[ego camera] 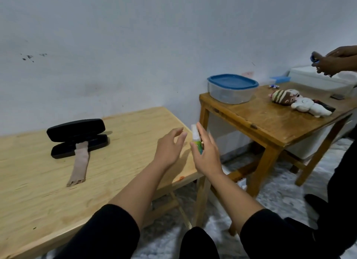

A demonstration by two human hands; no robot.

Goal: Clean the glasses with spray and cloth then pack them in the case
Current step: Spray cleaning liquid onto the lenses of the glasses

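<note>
A black glasses case (77, 137) lies open on the left part of the light wooden table (38, 191). A beige cloth (80, 163) hangs out of the case's lower half onto the tabletop. I cannot see the glasses. My right hand (207, 154) holds a small spray bottle (197, 141) with a white top and green label, upright at the table's right corner. My left hand (170, 146) hovers just left of the bottle, fingers apart, holding nothing.
A darker wooden table (270, 127) stands to the right with a blue-lidded clear container (231, 88), stuffed toys (301, 104) and a white box (320, 81). Another person's hands (336, 62) work at the upper right; their dark leg (340, 181) stands at the right edge.
</note>
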